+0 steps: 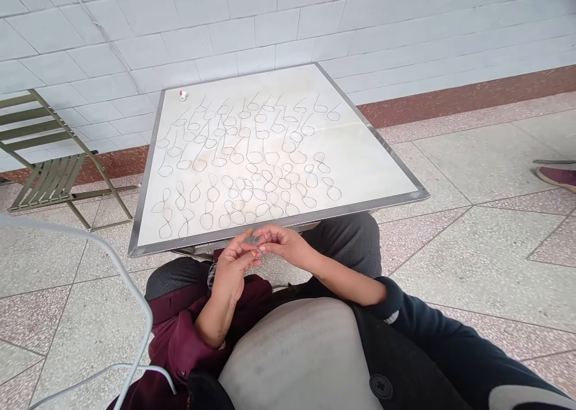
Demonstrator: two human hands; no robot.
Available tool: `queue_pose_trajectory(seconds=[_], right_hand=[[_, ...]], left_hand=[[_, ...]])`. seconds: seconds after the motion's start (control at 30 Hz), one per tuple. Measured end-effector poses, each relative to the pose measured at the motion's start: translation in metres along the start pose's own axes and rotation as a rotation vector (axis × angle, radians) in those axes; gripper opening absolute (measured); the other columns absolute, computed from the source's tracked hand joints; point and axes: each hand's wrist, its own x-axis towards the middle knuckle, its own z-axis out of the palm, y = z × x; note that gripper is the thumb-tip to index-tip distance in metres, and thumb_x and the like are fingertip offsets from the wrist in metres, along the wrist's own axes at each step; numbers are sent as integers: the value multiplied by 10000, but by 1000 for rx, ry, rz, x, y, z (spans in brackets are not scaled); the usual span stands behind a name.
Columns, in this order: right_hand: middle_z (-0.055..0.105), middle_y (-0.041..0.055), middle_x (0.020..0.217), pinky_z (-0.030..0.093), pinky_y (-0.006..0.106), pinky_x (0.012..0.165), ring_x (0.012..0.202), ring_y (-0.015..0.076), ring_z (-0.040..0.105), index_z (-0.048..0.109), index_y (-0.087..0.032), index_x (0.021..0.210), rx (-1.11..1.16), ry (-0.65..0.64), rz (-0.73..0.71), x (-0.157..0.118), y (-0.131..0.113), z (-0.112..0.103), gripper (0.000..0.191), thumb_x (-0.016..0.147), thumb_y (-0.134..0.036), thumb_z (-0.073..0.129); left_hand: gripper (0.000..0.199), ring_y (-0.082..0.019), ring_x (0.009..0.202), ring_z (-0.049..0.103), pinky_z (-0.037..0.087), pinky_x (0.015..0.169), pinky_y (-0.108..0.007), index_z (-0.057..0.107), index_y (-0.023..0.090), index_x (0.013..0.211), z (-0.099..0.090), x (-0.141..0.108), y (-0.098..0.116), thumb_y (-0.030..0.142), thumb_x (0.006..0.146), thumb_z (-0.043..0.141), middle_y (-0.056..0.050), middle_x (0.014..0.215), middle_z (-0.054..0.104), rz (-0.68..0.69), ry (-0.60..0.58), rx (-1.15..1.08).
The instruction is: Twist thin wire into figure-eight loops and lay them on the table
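Note:
Just past the table's near edge, above my lap, both hands meet around a thin wire bent into a figure eight point(260, 240). My left hand point(234, 260) pinches its lower part between thumb and fingers. From the other side, my right hand point(283, 244) grips it near the middle crossing and upper loop. On the white table point(373, 164) lie many similar wires: figure-eight wires point(210, 203) toward the near side, and single-loop wires with straight tails point(261, 134) in rows farther back. My fingers partly hide the held wire.
A small red and white object point(183, 95) sits at the table's far left corner. A green folding chair point(58, 170) stands to the left, and a pale curved metal bar point(135, 290) is close by. A white block wall point(270, 26) is behind; a shoe point(558, 176) shows at right.

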Motion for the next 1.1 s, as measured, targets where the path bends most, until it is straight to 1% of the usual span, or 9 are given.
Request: queue_pose_trajectory(seconds=[0.1, 0.3, 0.4, 0.47, 0.63, 0.7, 0.8, 0.9, 1.1], right_hand=[[608, -11, 849, 504, 291, 740, 771, 118, 589, 619, -226, 1104, -44, -26, -30, -1, 0, 1, 351, 770, -279, 715], [555, -27, 809, 463, 264, 681, 716, 105, 542, 576, -236, 1135, -76, -18, -115, -1, 5, 4, 335, 815, -270, 669], [531, -35, 800, 427, 251, 644, 676, 97, 500, 531, -240, 1173, -111, -12, -112, -1, 7, 5, 370, 825, -263, 655], [520, -34, 809, 421, 254, 644, 678, 99, 499, 515, -236, 1173, -140, 0, -104, -1, 9, 5, 364, 833, -271, 642], [512, -31, 809, 427, 267, 678, 715, 110, 522, 511, -219, 1125, -165, 44, -97, 2, 15, 6, 302, 849, -281, 617], [506, -34, 803, 418, 261, 661, 688, 104, 500, 508, -219, 1101, -175, 62, -100, 3, 16, 6, 289, 843, -285, 622], [488, -38, 800, 412, 258, 650, 669, 99, 479, 500, -219, 1074, -172, 81, -99, 5, 16, 9, 278, 838, -292, 626], [482, -37, 800, 417, 260, 648, 672, 101, 481, 491, -216, 1050, -130, 74, -96, 6, 14, 11, 267, 838, -306, 626], [473, -27, 841, 446, 269, 668, 685, 103, 482, 488, -228, 1061, -44, 43, -55, 7, 7, 12, 292, 838, -350, 631]], left_hand=[[498, -111, 704, 631, 542, 655, -248, 676, 226, 1111, 0, 0, 0, 182, 631, 797, 23, 786, 647, -18, -11, -26], [483, -97, 672, 610, 545, 632, -241, 688, 228, 1091, 0, 1, -2, 164, 625, 799, 31, 762, 606, -47, -39, -46], [481, -91, 676, 608, 536, 625, -219, 689, 229, 1099, -1, 2, -3, 156, 635, 795, 27, 765, 602, -59, -47, -68], [468, -91, 683, 610, 534, 633, -217, 689, 231, 1097, -2, 2, -3, 166, 645, 793, 23, 778, 607, -59, -35, -88], [450, -107, 739, 621, 548, 703, -262, 685, 232, 1091, -2, 2, -4, 205, 658, 802, 13, 824, 622, -38, -21, -103], [492, -104, 749, 613, 544, 725, -263, 677, 232, 1111, 0, 3, -5, 182, 641, 813, 19, 821, 621, -19, -22, -67], [520, -97, 718, 587, 536, 703, -250, 679, 212, 1097, 2, 4, -7, 161, 602, 830, 29, 772, 610, 60, 19, -21], [496, -98, 707, 573, 532, 684, -246, 680, 194, 1087, 3, 6, -10, 179, 613, 823, 24, 759, 607, 131, 48, -15], [430, -96, 723, 580, 526, 691, -238, 682, 198, 1051, 6, 7, -17, 175, 640, 803, 19, 784, 623, 183, 73, -89]])
